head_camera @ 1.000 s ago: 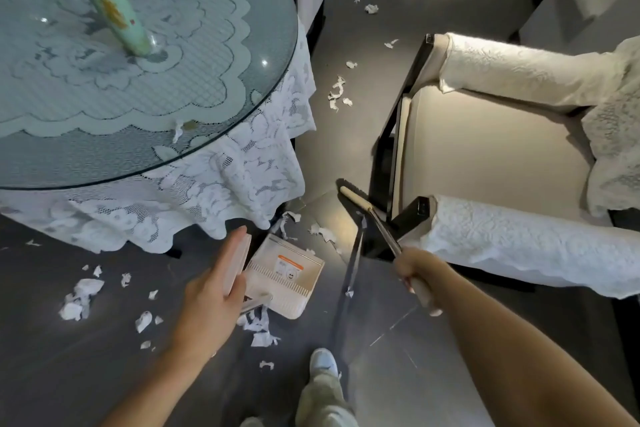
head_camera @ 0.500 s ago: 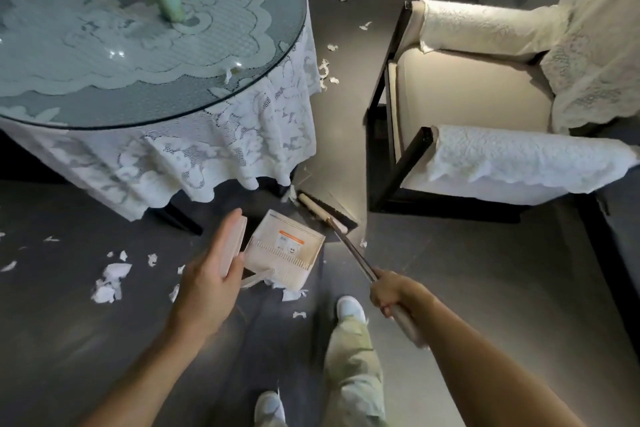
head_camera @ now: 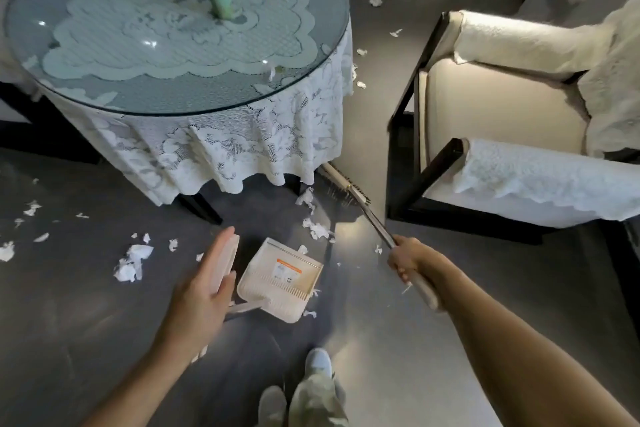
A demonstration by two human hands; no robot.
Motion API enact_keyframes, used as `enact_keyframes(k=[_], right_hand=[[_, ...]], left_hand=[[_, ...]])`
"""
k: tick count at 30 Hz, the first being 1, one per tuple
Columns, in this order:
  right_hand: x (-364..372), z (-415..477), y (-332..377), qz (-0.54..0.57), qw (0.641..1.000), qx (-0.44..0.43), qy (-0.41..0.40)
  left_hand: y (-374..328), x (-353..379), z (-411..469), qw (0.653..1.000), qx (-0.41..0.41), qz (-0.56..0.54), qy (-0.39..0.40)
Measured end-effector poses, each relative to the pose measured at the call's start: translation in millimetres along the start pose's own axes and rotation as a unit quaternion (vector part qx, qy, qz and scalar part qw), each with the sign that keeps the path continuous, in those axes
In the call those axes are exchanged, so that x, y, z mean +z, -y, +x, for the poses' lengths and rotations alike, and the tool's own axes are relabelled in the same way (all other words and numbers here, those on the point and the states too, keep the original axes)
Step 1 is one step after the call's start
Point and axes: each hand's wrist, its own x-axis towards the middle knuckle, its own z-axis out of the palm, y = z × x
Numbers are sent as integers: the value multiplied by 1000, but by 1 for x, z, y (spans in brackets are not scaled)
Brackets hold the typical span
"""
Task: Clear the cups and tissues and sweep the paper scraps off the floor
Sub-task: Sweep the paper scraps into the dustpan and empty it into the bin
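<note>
Head view: torn paper scraps (head_camera: 133,262) lie on the dark floor (head_camera: 86,322), left of the dustpan (head_camera: 284,284). The left hand (head_camera: 202,291) holds the dustpan's upright handle between fingers and thumb. More scraps lie between the pan and the broom (head_camera: 341,180) head at the lace tablecloth (head_camera: 242,149). The right hand (head_camera: 410,262) is closed around the broom handle, near the armchair (head_camera: 502,114).

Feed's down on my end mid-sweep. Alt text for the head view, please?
A right hand grips a broom whose head rests on the dark floor by a lace-covered round table, while the left hand holds a white dustpan by its handle. Torn paper scraps litter the floor around them; an armchair stands at right.
</note>
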Motion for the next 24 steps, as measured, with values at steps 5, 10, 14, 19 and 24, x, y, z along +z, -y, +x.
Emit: enact_keyframes(k=[5, 10, 14, 19, 24], right_hand=[[-5, 53, 37, -106, 994, -15, -7], [24, 58, 42, -185, 983, -6, 15], [47, 40, 27, -180, 983, 10, 40], [70, -10, -1, -245, 969, 20, 26], [147, -84, -44, -237, 971, 26, 32]], left_hand=[[17, 7, 16, 998, -49, -33, 5], [22, 10, 24, 998, -57, 6, 7], [23, 12, 17, 999, -33, 24, -9], [35, -4, -17, 1000, -24, 7, -9], [58, -37, -78, 1000, 21, -21, -8]])
